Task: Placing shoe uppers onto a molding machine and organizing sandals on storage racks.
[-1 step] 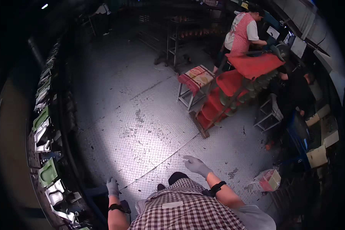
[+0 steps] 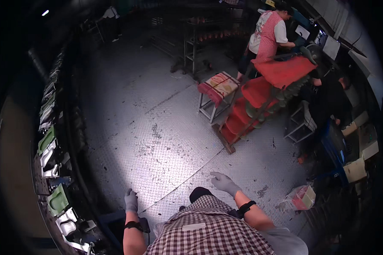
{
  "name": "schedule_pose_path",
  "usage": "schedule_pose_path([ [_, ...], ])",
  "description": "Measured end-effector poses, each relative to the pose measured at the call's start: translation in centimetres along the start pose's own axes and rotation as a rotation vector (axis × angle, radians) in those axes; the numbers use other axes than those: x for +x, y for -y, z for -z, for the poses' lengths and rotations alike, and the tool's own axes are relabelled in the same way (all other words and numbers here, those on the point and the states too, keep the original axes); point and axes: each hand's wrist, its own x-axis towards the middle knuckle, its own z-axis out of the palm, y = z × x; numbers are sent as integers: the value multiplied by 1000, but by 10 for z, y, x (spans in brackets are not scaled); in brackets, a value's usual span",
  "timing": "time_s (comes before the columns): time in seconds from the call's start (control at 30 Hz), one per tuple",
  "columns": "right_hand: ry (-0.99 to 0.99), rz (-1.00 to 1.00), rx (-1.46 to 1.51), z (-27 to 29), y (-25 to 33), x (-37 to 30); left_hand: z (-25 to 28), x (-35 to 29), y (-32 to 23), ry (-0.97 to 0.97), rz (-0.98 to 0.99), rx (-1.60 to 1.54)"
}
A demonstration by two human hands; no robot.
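Beyond the fingertips of both gloved hands, only steel floor plate [image 2: 157, 140]. Right hand [image 2: 223, 182] spread open, empty. Left hand [image 2: 131, 200] hangs loose, fingers uncurled, empty.

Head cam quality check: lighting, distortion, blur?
Head view: bright pool on the metal floor, heavy fisheye vignette darkening the rim; conveyor line bends and sits dim; left hand and right hand are sharp enough, empty.
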Motion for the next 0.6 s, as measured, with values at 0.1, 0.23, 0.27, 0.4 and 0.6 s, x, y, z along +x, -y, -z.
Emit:
schedule_pose_path([
  [0.1,-43,-228,117,49,-6,68,-160,57,-163,347,-132,138],
  [0.23,-116,-300,234,63,-76,198,-328,119,-301,599,-345,169],
  [0.27,-128,-341,240,75,-81,243,-357,140,-319,619,-384,210],
  [0.4,-50,-320,-21,137,-27,382,-419,230,-369,709,-227,583],
  [0.6,-33,-165,78,239,86,607,-443,366,-454,535,-165,470],
])
